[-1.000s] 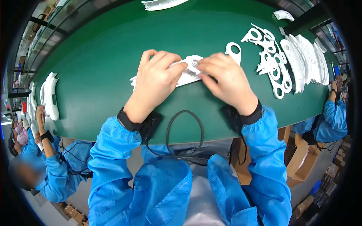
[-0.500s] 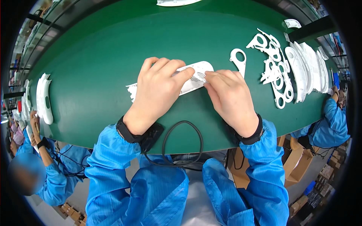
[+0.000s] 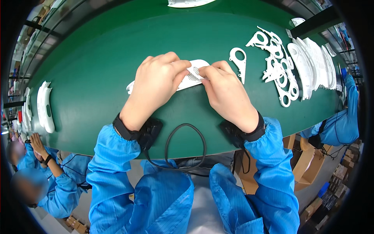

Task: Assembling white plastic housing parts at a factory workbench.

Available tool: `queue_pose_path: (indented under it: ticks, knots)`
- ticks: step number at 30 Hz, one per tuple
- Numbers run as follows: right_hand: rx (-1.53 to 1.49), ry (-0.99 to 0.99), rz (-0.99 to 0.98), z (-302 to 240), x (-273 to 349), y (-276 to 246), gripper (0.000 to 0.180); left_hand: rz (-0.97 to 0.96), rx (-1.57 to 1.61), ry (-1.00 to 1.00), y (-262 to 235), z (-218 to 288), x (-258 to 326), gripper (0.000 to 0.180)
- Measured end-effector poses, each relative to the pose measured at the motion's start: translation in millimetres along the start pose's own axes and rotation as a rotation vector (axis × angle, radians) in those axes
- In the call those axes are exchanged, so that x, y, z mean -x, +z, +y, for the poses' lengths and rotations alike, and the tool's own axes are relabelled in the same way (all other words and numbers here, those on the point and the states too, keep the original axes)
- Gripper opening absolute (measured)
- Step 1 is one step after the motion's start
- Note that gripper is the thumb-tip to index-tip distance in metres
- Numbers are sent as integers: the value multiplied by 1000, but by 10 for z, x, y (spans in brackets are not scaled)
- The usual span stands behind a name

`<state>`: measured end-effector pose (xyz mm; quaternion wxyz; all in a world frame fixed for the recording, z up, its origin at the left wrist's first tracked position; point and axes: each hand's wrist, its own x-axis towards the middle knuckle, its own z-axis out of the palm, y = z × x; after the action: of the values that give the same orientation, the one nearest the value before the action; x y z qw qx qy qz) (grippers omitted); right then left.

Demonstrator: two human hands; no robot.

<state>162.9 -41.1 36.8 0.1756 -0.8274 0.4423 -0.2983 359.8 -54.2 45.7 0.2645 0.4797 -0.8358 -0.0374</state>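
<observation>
A long white plastic shell (image 3: pixel 200 62) with a rounded right end and a patch of small round holes lies slanted beneath my hands. My left hand (image 3: pixel 156 84) is closed over its middle, thumb and fingers gripping it and hiding much of its length. Close by, my right hand (image 3: pixel 228 95) is closed in a pinch at the perforated area near the rounded end. A slim white bit shows between the two hands over the holes; whether it is a separate part, I cannot make out. A single white ring-shaped bracket (image 3: pixel 242 70) lies just beyond my right hand.
Several white ring brackets (image 3: pixel 281 72) lie heaped to the right, beside a stack of white shells (image 3: pixel 317 64). Another shell (image 3: pixel 42 107) lies far left, one more (image 3: pixel 191 4) at the far edge. A black cable (image 3: pixel 166 144) loops near the table edge. Co-workers sit at both sides.
Both hands and the shell have shifted slightly left in the view, and the left hand's fingers have closed in more. At left, a co-worker's hands no longer show the white piece they held.
</observation>
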Motion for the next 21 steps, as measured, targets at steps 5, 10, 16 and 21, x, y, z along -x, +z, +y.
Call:
queue_pose_path:
  ticks: [5, 10, 16, 21]
  knots:
    - [-20, -21, -10, -1, -43, -71, 10, -148, 84, 48, -149, 9, -8, 31]
    - [82, -118, -127, -6, 33, -145, 29, -157, -57, 170, -127, -14, 109, 45]
    - [242, -143, -212, -97, 157, -173, 46, -188, -155, 246, -92, 4, 123, 54]
    - [350, -229, -134, -45, 272, -86, 53, -180, -225, 325, -37, 20, 171, 57]
